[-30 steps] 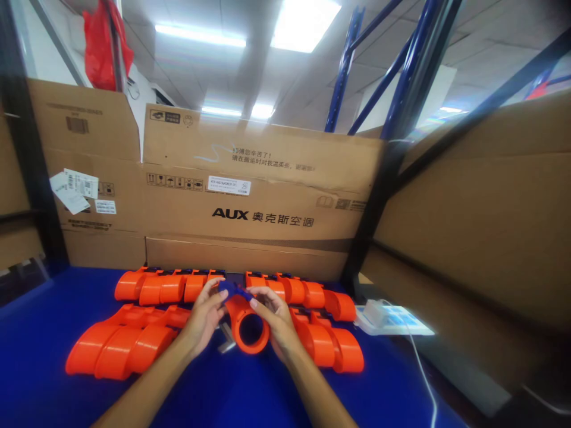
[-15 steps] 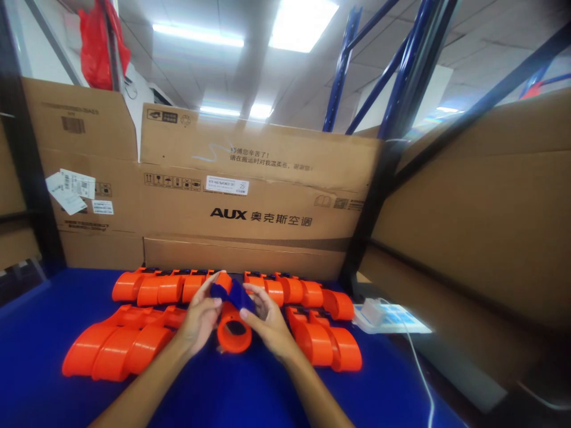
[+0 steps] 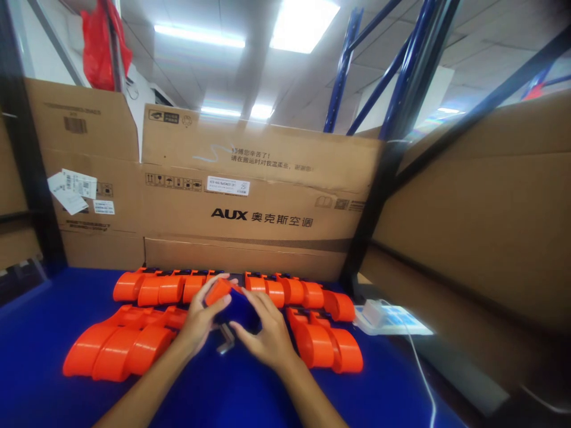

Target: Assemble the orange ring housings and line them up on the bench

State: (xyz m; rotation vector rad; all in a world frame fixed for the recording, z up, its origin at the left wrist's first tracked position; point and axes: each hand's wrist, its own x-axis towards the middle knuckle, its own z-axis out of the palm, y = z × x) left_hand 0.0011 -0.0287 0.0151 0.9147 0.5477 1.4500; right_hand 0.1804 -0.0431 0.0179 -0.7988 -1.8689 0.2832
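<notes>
My left hand [image 3: 203,312] grips an orange plastic tape dispenser [image 3: 217,291], thumb in front and fingers behind. A dark blue part [image 3: 244,310] of it faces me, with my right hand [image 3: 267,330] curled around its right side. My right thumb sits low, near the bottom edge of that blue part. Below my hands a small bent metal piece [image 3: 226,340] lies on the blue table surface. My fingers hide much of the held dispenser.
Orange dispensers stand in rows on the left [image 3: 109,351] and right [image 3: 316,345], with several more along the back [image 3: 169,289]. Cardboard panels [image 3: 259,249] wall off the rear. At right lies a white power strip [image 3: 414,324] with a plug and cable.
The held dispenser has been turned, so its round orange ring, which hung below my hands, no longer shows. The metal piece on the table is now uncovered.
</notes>
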